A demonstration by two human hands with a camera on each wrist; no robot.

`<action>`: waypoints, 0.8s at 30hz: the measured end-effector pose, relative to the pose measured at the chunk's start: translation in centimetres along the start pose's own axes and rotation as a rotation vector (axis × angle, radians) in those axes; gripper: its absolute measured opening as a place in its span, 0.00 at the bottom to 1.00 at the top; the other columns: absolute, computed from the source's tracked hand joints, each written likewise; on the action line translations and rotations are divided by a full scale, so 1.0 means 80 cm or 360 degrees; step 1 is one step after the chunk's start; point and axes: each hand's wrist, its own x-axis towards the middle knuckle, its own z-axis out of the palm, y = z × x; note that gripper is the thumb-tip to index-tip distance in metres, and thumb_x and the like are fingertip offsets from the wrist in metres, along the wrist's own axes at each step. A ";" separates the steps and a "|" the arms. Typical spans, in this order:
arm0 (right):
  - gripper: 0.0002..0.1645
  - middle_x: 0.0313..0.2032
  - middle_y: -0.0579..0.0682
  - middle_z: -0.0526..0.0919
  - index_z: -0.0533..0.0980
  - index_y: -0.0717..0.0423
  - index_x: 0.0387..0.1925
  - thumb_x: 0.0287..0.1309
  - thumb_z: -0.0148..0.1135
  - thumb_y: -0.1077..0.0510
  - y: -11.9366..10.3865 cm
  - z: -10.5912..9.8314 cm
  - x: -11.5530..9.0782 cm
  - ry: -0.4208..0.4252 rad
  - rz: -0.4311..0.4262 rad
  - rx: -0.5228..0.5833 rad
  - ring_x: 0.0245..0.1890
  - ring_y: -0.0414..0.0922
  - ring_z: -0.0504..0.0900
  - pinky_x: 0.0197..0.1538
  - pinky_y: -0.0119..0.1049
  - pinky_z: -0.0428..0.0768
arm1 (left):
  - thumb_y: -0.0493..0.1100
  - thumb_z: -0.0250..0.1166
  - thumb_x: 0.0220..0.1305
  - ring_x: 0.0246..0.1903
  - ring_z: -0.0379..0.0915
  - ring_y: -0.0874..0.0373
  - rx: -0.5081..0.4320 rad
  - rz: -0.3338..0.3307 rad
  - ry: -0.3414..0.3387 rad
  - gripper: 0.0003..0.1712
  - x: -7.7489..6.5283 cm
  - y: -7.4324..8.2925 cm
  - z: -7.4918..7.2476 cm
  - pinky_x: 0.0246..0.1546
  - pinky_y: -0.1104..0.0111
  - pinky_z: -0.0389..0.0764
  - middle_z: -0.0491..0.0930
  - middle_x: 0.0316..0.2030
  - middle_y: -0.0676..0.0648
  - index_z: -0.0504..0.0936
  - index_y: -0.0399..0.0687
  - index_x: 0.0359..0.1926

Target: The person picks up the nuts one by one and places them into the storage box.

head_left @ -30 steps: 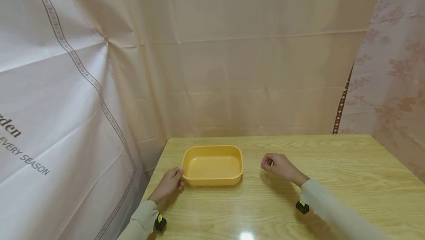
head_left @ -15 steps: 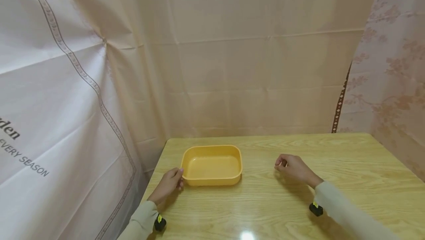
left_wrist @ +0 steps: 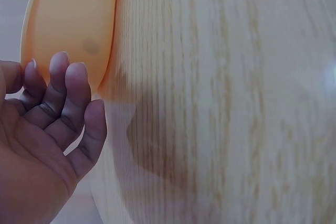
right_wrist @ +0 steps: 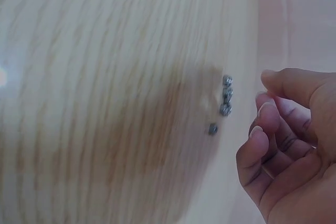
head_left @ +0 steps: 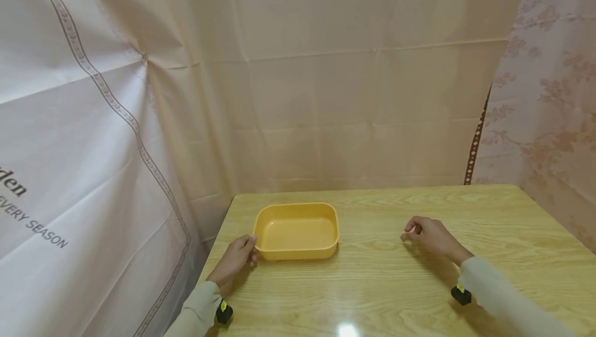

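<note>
A yellow rectangular plastic tub stands on the wooden table, with nothing showing inside it. My left hand pinches its near left corner at the rim, the other fingers loosely bent; the left wrist view shows the tub wall right at the fingertips. Over the table on the right, my right hand hangs with bent fingers, thumb and fingertips slightly apart and nothing visible between them. Several small grey metallic pieces lie on the table close to those fingertips, most in a short row, one a little apart.
The table has light wood grain and ends at a hanging beige cloth. A white printed cloth hangs along the left side, a floral one on the right. Black wrist cameras sit under the sleeves.
My right hand has moved right, away from the tub, and the small metallic pieces now show by its fingertips. The left hand and tub have stayed in place.
</note>
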 end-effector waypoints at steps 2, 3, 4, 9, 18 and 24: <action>0.10 0.28 0.48 0.80 0.78 0.58 0.41 0.69 0.68 0.56 0.004 -0.001 -0.003 0.0007 0.0001 -0.0021 0.24 0.42 0.76 0.26 0.34 0.74 | 0.52 0.49 0.83 0.26 0.72 0.57 0.0005 0.0003 -0.0002 0.22 0.000 -0.001 0.000 0.26 0.70 0.77 0.75 0.27 0.45 0.74 0.37 0.38; 0.10 0.28 0.47 0.80 0.78 0.58 0.41 0.68 0.68 0.56 0.005 -0.002 -0.005 0.0010 0.0025 -0.0016 0.24 0.42 0.76 0.26 0.34 0.74 | 0.52 0.49 0.83 0.25 0.72 0.57 0.0009 0.0004 -0.0002 0.22 0.000 -0.001 0.000 0.26 0.70 0.77 0.75 0.27 0.45 0.73 0.37 0.38; 0.10 0.28 0.47 0.79 0.78 0.59 0.41 0.68 0.68 0.56 0.006 -0.003 -0.006 0.0007 0.0034 -0.0020 0.24 0.42 0.76 0.25 0.34 0.74 | 0.52 0.49 0.84 0.25 0.72 0.57 0.0013 0.0005 -0.0003 0.22 0.000 -0.002 0.000 0.26 0.70 0.77 0.75 0.27 0.45 0.73 0.37 0.38; 0.11 0.28 0.49 0.79 0.78 0.60 0.42 0.68 0.68 0.57 0.011 -0.010 -0.014 0.0006 0.0086 -0.0014 0.24 0.44 0.76 0.25 0.34 0.75 | 0.51 0.49 0.84 0.25 0.72 0.57 0.0028 0.0010 -0.0001 0.22 0.001 -0.002 0.000 0.26 0.70 0.77 0.76 0.27 0.46 0.73 0.37 0.37; 0.11 0.28 0.48 0.80 0.78 0.62 0.43 0.68 0.68 0.57 0.026 -0.014 -0.023 -0.0014 0.0154 0.0024 0.22 0.45 0.77 0.24 0.36 0.77 | 0.49 0.49 0.84 0.25 0.72 0.56 0.0002 0.0023 0.0000 0.22 -0.001 -0.002 0.000 0.25 0.70 0.78 0.77 0.28 0.42 0.73 0.35 0.37; 0.11 0.28 0.48 0.81 0.78 0.62 0.42 0.68 0.68 0.58 0.035 -0.014 -0.028 -0.0038 0.0182 0.0040 0.23 0.45 0.77 0.24 0.35 0.77 | 0.52 0.49 0.83 0.25 0.71 0.56 -0.0010 0.0046 -0.0004 0.24 -0.001 -0.001 0.000 0.24 0.69 0.77 0.76 0.27 0.44 0.72 0.35 0.37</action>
